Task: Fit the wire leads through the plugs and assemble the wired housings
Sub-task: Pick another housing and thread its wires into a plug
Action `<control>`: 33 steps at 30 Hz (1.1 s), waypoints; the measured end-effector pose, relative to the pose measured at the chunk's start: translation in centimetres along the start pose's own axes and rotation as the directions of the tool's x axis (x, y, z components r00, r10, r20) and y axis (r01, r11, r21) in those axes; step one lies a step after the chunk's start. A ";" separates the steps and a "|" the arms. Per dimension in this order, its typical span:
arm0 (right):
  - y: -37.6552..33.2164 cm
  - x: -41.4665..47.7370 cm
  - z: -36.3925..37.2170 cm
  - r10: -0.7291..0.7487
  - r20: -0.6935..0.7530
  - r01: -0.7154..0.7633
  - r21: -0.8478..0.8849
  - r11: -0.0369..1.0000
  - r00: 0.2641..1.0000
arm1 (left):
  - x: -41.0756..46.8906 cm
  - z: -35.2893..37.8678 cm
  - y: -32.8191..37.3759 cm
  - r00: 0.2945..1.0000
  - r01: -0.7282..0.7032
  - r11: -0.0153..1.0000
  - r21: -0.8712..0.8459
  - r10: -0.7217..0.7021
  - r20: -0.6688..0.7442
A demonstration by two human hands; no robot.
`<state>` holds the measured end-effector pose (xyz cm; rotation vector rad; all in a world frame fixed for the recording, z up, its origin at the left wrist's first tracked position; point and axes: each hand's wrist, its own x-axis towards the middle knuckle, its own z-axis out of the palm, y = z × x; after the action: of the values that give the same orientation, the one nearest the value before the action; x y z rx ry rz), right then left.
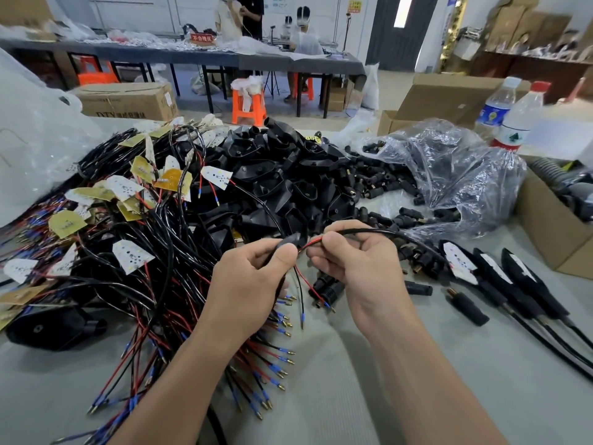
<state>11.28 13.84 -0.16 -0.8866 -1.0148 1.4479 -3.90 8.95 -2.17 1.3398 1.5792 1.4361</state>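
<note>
- Worktop point(321, 406): grey, matte, cloth-like covering that carries all the stock.
- Wire heap point(134, 239), left: glossy black cables tangled with red leads and flat white or yellow boards.
- Housings point(282, 175), centre: a pile of smooth black moulded shells, each tapering to a neck.
- Bag point(455, 175), right: crinkled clear film spilling short black cylindrical plugs.
- Left hand point(247, 284): fingers clamped on one black plug point(290, 240), held above the near middle of the worktop.
- Right hand point(362, 261): thumb and forefinger pinched on the black cable point(369, 231), just where its sheath ends.
- Red lead point(313, 241) and black lead point(300, 293): thin and flexible, dangling beside the plug (whether they already pass through its bore cannot be told).
- Ferrule point(328, 306): blue collar, brass tip. The step probably goes best with both leads held parallel, tips entered first, and the sheath then drawn in without kinking.
</note>
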 end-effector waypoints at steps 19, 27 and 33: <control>0.5 0.2 -0.2 -0.250 0.001 0.246 -0.190 0.951 0.968 | 0.2 -0.1 0.4 0.969 0.237 0.941 -0.241 -0.210 0.131; 0.0 -0.3 -0.2 -0.087 0.197 0.085 0.016 0.996 0.977 | 0.2 0.4 0.0 0.982 0.161 0.918 -0.363 -0.184 -0.029; 0.1 -0.2 -0.4 0.003 0.168 -0.008 0.027 1.000 0.986 | 0.3 0.3 0.0 0.993 0.064 0.951 -0.304 -0.092 -0.078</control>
<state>11.60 13.69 -0.41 -0.7577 -1.1148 1.5578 -3.71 9.31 -2.22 1.0368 1.3835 1.6319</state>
